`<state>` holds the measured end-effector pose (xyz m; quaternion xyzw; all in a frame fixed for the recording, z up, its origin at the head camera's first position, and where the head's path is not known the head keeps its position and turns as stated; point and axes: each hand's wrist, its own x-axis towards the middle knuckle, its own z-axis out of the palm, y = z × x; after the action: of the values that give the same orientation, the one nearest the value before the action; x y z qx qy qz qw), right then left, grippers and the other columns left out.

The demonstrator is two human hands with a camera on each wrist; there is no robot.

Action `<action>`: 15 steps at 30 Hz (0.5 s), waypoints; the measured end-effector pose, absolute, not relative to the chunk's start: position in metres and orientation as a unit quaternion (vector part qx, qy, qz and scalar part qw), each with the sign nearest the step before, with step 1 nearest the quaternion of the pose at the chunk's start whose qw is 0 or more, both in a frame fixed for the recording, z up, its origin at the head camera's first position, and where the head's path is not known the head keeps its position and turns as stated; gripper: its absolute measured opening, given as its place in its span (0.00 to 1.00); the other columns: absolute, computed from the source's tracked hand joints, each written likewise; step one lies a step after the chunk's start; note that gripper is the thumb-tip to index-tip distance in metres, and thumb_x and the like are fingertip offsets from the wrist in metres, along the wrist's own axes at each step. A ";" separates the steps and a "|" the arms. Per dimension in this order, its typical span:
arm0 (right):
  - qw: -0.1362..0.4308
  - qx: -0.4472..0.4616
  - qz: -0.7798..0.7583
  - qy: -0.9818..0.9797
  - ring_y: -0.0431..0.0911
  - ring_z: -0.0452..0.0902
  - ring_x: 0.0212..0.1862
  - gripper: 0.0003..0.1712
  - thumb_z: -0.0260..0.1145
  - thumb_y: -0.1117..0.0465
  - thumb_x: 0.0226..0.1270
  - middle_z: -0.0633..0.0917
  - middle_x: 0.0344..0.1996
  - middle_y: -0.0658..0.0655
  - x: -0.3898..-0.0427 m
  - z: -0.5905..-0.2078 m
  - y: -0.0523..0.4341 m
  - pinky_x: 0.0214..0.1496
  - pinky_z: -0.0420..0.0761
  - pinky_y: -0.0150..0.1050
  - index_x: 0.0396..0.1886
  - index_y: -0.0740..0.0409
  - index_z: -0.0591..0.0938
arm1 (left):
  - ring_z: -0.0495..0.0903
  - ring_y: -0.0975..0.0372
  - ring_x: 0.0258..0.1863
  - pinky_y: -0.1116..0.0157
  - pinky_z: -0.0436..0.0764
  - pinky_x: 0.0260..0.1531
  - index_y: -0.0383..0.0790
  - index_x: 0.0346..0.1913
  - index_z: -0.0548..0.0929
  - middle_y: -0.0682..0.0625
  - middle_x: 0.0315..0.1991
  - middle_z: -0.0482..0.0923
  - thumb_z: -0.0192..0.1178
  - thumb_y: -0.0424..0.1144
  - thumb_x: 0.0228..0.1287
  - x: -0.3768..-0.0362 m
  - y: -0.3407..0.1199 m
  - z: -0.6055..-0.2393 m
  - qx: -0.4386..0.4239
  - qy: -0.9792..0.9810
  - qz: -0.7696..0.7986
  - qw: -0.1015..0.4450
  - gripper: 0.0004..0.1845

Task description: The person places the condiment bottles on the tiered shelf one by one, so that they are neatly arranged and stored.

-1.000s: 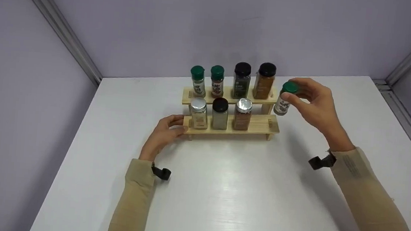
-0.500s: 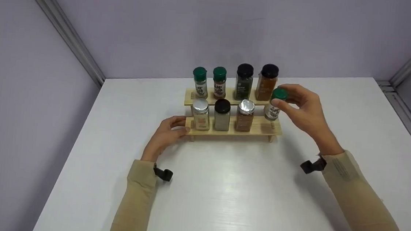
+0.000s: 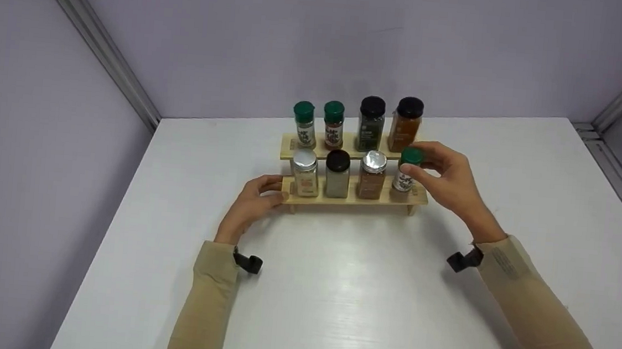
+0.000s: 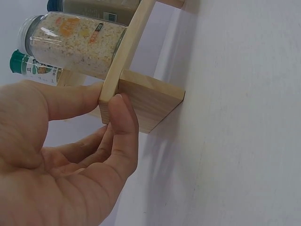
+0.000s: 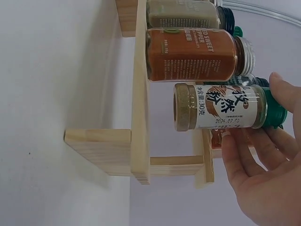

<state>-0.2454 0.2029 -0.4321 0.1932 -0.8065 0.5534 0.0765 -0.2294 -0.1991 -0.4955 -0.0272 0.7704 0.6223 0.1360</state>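
Observation:
A two-tier wooden spice rack [image 3: 353, 199] stands mid-table. My right hand [image 3: 413, 160] pinches the green cap of a small spice jar [image 3: 404, 180] at the right end of the lower shelf. In the right wrist view this jar [image 5: 221, 113] hangs a little off the lower shelf board [image 5: 140, 117], beside a brown spice jar [image 5: 193, 55]. My left hand [image 3: 275, 189] grips the left end of the lower shelf. In the left wrist view, thumb and finger of the left hand [image 4: 106, 99] pinch that shelf end [image 4: 150, 101], under a jar of pale grains [image 4: 75, 42].
The upper shelf holds two green-capped jars [image 3: 304, 125] and two taller black-capped jars [image 3: 370, 125]. Three jars [image 3: 337, 174] stand on the lower shelf. The white table [image 3: 345, 299] runs to lilac walls at back and sides.
My right hand has carried the green-capped jar down and to the left, from beside the rack's upper right to just over the right end of the lower shelf. The left hand has stayed put.

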 end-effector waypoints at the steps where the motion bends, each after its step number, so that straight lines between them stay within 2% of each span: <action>1: 0.076 0.193 0.554 -0.806 0.36 0.85 0.50 0.24 0.75 0.63 0.72 0.89 0.50 0.57 -0.246 -0.434 0.203 0.59 0.83 0.26 0.65 0.61 0.84 | 0.79 0.50 0.66 0.56 0.83 0.64 0.34 0.76 0.72 0.39 0.70 0.74 0.62 0.32 0.75 -0.229 -0.199 -0.495 -0.028 0.771 0.621 0.136 0.29; 15: 0.068 0.180 0.557 -0.808 0.36 0.84 0.50 0.24 0.76 0.63 0.72 0.88 0.51 0.59 -0.246 -0.447 0.203 0.59 0.82 0.25 0.65 0.62 0.84 | 0.81 0.51 0.62 0.57 0.84 0.63 0.34 0.76 0.72 0.38 0.68 0.75 0.63 0.32 0.76 -0.228 -0.199 -0.494 -0.020 0.767 0.628 0.133 0.28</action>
<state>-0.2457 0.2033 -0.4471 0.1802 -0.8081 0.5568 0.0676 -0.2284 -0.1994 -0.4940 -0.0196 0.7667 0.6277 0.1329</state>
